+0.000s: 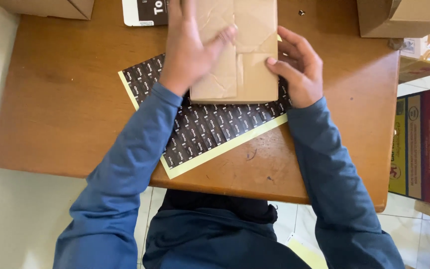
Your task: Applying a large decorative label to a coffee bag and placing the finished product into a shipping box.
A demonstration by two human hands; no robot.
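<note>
Left hand (187,47): fingers spread flat, palm down, pressed on top of the brown paper parcel (245,74). Not curled round anything, just lying open across the left part of the wrapping, the thumb reaching toward the middle seam.

Right hand (299,67): thumb lies on the parcel's top face near its right edge, the other fingers bent against the right side. A loose clasp on the edge, not a closed fist.

Parcel: flat, rectangular, wrapped in creased brown paper with folded flaps meeting down the middle. It sits at the far centre of the wooden table (65,99), its far end cut off by the top of the picture.

Under the parcel: a sticker sheet (210,132), dark, printed with rows of small repeated labels, pale yellow border. It lies at a tilt to the table edge, near corner pointing toward the person. The parcel covers its far part.

Both sleeves are blue, reaching to the wrists.

Further out: a dark and white printed card (145,12) just left of the left hand at the far edge. A cardboard box (404,17) on the far right corner; another cardboard box (51,7) at far left. Right of the table, a colourful printed carton (421,144) stands off the tabletop. Pale tiled floor (294,219) below.
</note>
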